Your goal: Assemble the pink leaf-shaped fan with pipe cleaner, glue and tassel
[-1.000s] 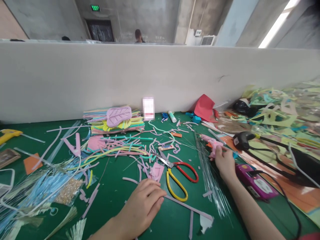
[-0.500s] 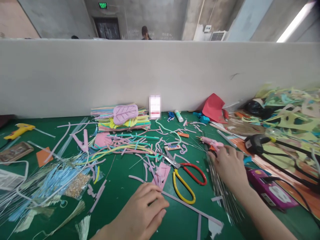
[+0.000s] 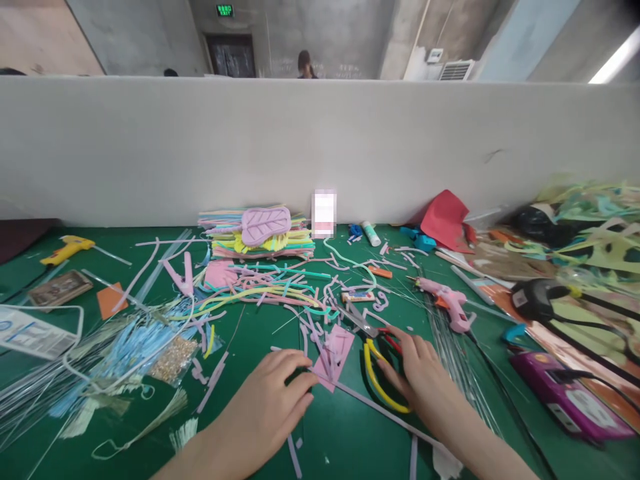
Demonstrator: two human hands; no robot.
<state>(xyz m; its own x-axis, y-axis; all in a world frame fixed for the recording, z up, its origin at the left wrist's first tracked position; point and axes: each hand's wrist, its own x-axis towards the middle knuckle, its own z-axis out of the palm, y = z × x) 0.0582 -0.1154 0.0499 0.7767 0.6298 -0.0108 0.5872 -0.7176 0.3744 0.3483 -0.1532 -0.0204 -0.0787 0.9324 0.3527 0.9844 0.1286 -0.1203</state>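
Scissors (image 3: 373,373) with one yellow and one red handle lie on the green table, blades pointing away to the left. My right hand (image 3: 417,367) closes on their handles, fingers over the red loop and thumb by the yellow one. Beyond it rests a pink glue gun (image 3: 453,303), its cord trailing toward me. My left hand (image 3: 273,403) hovers low with loosely curled, parted fingers, apparently holding nothing. Its fingertips are by the end of a long lilac strip (image 3: 373,403). Close by, lilac offcuts lie over a pink paper piece (image 3: 340,347).
Bundled pipe cleaners (image 3: 260,253) carry a lilac leaf-patterned piece (image 3: 266,225) by the partition (image 3: 280,147). Thin wires (image 3: 463,360) and a purple device (image 3: 570,393) lie right. A yellow glue gun (image 3: 70,248), blue tassels (image 3: 130,340) and a bead bag (image 3: 174,360) lie left.
My right hand has let go of the pink glue gun and moved left and nearer, onto the scissors. My left hand has shifted left, uncovering more of the lilac strip. The view has turned slightly left.
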